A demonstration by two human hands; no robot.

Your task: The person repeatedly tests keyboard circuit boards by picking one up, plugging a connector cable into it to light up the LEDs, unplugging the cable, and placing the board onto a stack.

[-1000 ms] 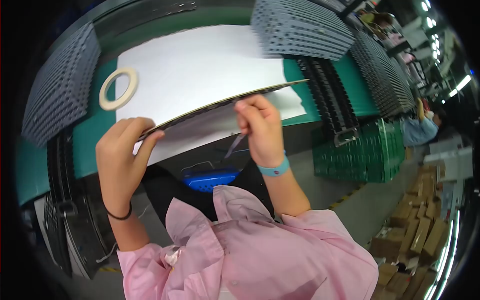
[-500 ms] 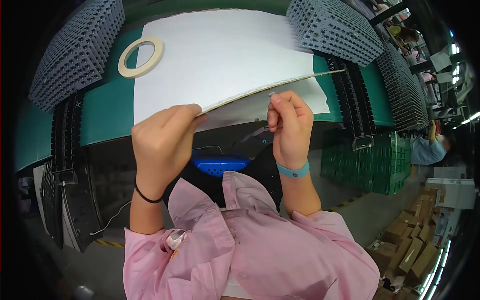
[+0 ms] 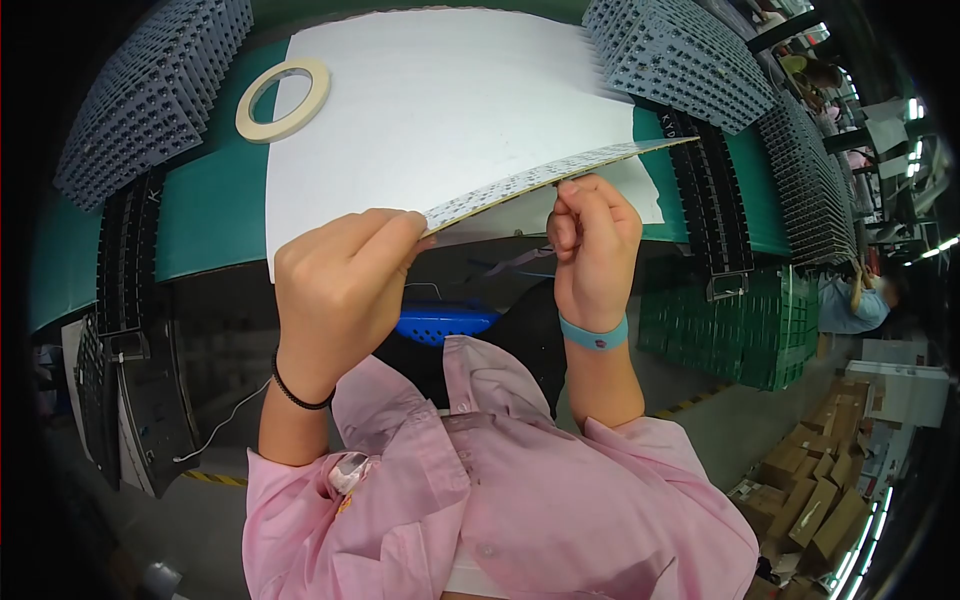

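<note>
Shirt (image 3: 580,490): plain pink. Wristband (image 3: 598,338): turquoise. Thin panel (image 3: 530,182): white — dark marks speckle it. Sheet (image 3: 430,110): plain white. Tape roll (image 3: 262,132): cream. Crate (image 3: 730,325): green. Floor strip (image 3: 215,480): striped — yellow and black.

The surface (image 3: 210,225) goes across the top of the frame. A big paper sheet (image 3: 400,120) lies on its middle. The tape roll (image 3: 318,88) is at upper left, partly on the sheet's left edge. 1 tray stack (image 3: 150,90) is left of the sheet, and 2 more stacks (image 3: 680,60) are to the right. 2 strips (image 3: 130,255) hang over the front edge, 1 on each side. The board (image 3: 540,178) slants between the hands (image 3: 600,235) and the sheet. At right, a crate (image 3: 730,325) sits below the surface. Boxes (image 3: 820,480) lie at lower right.
</note>
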